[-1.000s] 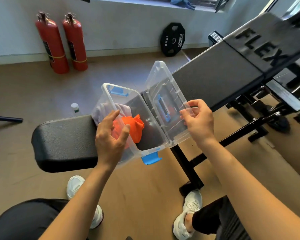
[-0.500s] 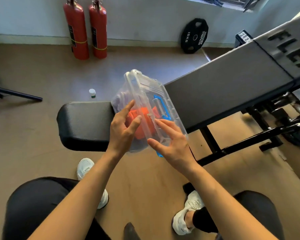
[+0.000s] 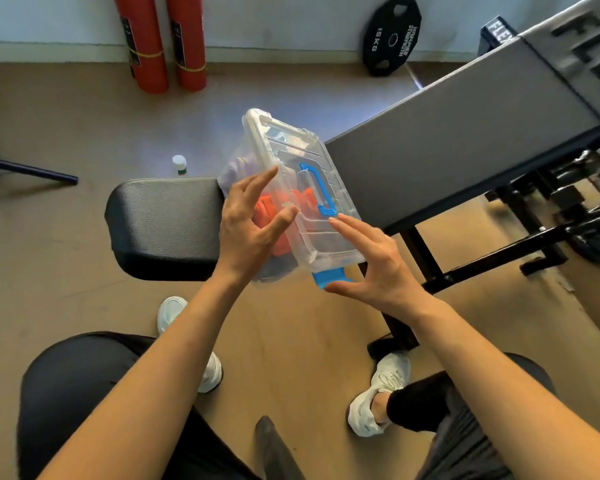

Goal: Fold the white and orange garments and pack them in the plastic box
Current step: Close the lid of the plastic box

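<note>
A clear plastic box [image 3: 291, 147] with a blue lid handle [image 3: 317, 190] and a blue front latch [image 3: 331, 277] sits on the black bench seat [image 3: 163, 223], its lid down. Through the plastic I see the orange garment [image 3: 267, 211] and a pale white garment [image 3: 236, 168] behind it. My left hand [image 3: 250, 226] rests against the box's left side with fingers spread and nearly straight. My right hand [image 3: 371, 265] lies with straight fingers on the lid's near right corner, its thumb just under the blue latch.
The grey inclined backrest [image 3: 465, 133] rises to the right on a black frame [image 3: 499, 258]. Two red extinguishers [image 3: 167, 43] and a black weight plate [image 3: 392, 36] stand by the far wall. A small white-capped bottle [image 3: 179, 164] is on the floor. My knees and white shoes are below.
The lid, open a second ago in my right hand, has swung down onto the box. My right hand moved to the lid's near corner by the latch; my left hand stayed on the box's side.
</note>
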